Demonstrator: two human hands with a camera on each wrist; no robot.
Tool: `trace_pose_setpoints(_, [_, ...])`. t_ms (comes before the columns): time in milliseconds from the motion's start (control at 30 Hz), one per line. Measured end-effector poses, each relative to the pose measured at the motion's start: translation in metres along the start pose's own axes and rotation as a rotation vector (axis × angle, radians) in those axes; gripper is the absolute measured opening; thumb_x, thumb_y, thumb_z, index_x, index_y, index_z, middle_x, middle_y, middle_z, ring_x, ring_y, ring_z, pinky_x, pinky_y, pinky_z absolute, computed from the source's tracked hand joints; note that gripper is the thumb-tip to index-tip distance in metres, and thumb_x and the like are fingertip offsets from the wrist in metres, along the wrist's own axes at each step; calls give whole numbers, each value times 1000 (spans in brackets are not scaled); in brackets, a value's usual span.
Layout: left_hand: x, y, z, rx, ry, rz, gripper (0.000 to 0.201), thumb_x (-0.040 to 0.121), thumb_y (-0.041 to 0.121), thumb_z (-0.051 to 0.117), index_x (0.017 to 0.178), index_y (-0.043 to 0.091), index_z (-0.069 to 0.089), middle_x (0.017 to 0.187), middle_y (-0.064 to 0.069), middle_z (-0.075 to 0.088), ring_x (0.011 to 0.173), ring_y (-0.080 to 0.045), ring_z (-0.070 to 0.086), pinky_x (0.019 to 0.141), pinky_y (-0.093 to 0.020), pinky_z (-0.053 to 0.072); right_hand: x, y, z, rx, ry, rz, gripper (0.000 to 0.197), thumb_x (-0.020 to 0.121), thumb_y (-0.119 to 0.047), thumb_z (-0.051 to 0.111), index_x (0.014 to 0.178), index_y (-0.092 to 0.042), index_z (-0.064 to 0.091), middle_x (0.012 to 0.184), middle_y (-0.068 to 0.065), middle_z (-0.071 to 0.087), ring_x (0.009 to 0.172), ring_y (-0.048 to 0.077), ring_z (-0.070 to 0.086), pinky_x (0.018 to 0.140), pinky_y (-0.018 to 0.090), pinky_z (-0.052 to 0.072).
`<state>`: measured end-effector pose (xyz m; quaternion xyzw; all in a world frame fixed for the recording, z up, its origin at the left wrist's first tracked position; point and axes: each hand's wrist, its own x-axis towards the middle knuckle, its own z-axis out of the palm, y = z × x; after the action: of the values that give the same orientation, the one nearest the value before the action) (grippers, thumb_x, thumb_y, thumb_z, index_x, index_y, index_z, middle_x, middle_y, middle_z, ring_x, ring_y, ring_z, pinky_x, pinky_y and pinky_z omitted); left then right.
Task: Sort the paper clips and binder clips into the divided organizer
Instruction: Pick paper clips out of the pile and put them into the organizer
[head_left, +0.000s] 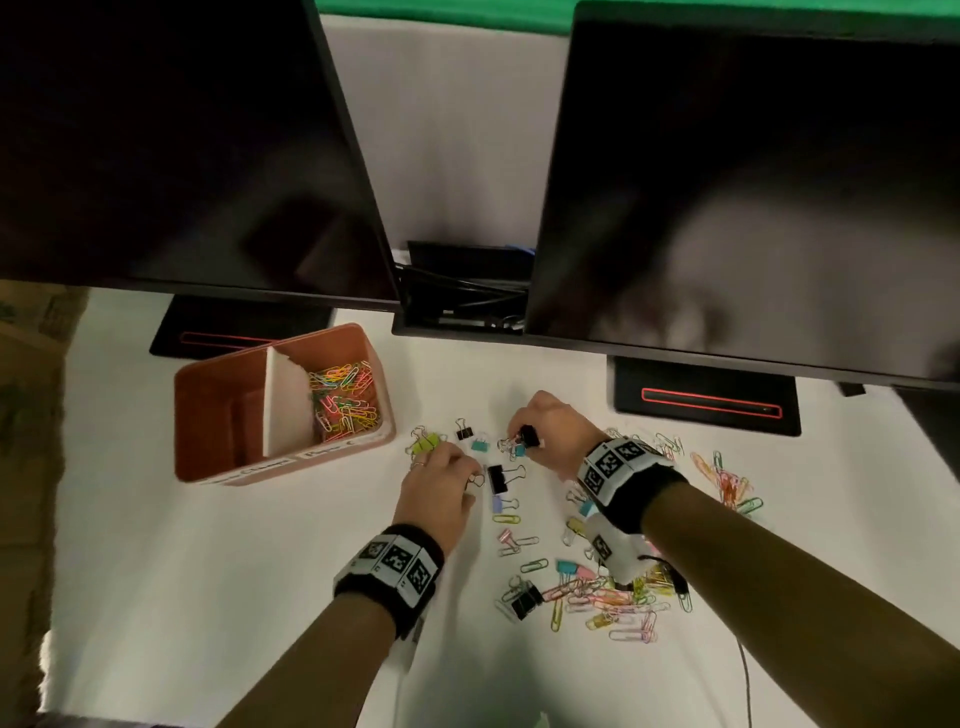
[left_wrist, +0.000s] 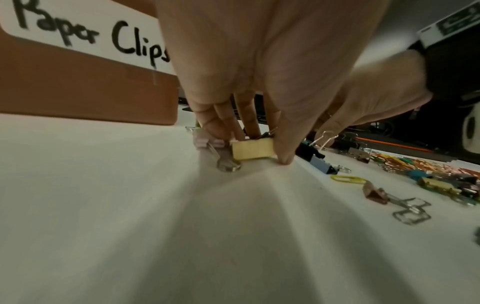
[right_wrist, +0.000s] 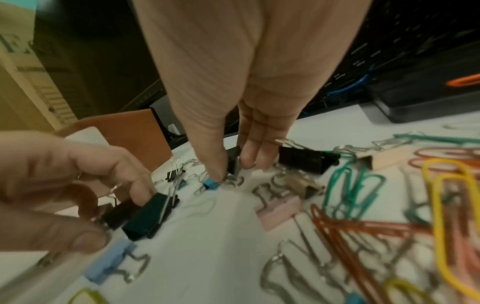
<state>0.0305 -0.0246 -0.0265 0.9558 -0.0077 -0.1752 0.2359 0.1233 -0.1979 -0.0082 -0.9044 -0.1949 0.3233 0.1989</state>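
Note:
The brown divided organizer (head_left: 208, 415) stands at the left; its right compartment holds several coloured paper clips (head_left: 345, 397), and I see nothing in its left one. My left hand (head_left: 447, 475) pinches a yellow binder clip (left_wrist: 253, 151) against the white cloth, fingers behind it and thumb in front. A pink binder clip (left_wrist: 207, 142) lies under the fingertips. My right hand (head_left: 524, 441) pinches a small black binder clip (right_wrist: 232, 162) just over a blue one (right_wrist: 211, 185). A larger black binder clip (head_left: 497, 478) lies between the hands.
Loose binder clips and paper clips are scattered near my right forearm (head_left: 613, 597) and further right (head_left: 727, 483). Two dark monitors (head_left: 182, 156) overhang the table's back, their stands (head_left: 706, 400) on the cloth. A label reading "Paper Clips" (left_wrist: 85, 35) faces me.

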Motion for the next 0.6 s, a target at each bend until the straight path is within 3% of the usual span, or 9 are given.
trace_pose_setpoints(133, [-1, -7, 3, -32, 5, 8, 31, 81, 13, 61, 111, 20, 57, 114, 2, 49, 107, -18, 46, 96, -35, 43, -7, 16, -6, 74, 86, 0, 30, 85, -20, 63, 114, -23, 58, 109, 4, 48, 96, 23, 55, 91, 34, 48])
trace_pose_setpoints(267, [-2, -3, 0, -38, 73, 12, 33, 80, 25, 65, 112, 22, 58, 114, 1, 50, 105, -18, 48, 92, -36, 45, -16, 33, -15, 112, 175, 24, 36, 88, -34, 58, 122, -23, 52, 110, 2, 50, 95, 19, 57, 89, 33, 49])
trace_pose_setpoints(400, [11, 19, -5, -23, 163, 57, 27, 85, 29, 59, 111, 23, 60, 107, 1, 57, 100, -20, 50, 85, -34, 43, -15, 44, -18, 54, 171, 58, 39, 90, -40, 53, 126, -22, 50, 114, 3, 54, 102, 20, 55, 91, 37, 49])
trace_pose_setpoints(600, [42, 49, -1, 130, 14, 24, 36, 92, 24, 47, 128, 24, 48, 122, 3, 50, 112, -21, 44, 93, -38, 39, -10, 42, -12, 44, 142, 27, 38, 95, -36, 45, 130, -22, 47, 119, 2, 57, 110, 21, 55, 94, 35, 45])
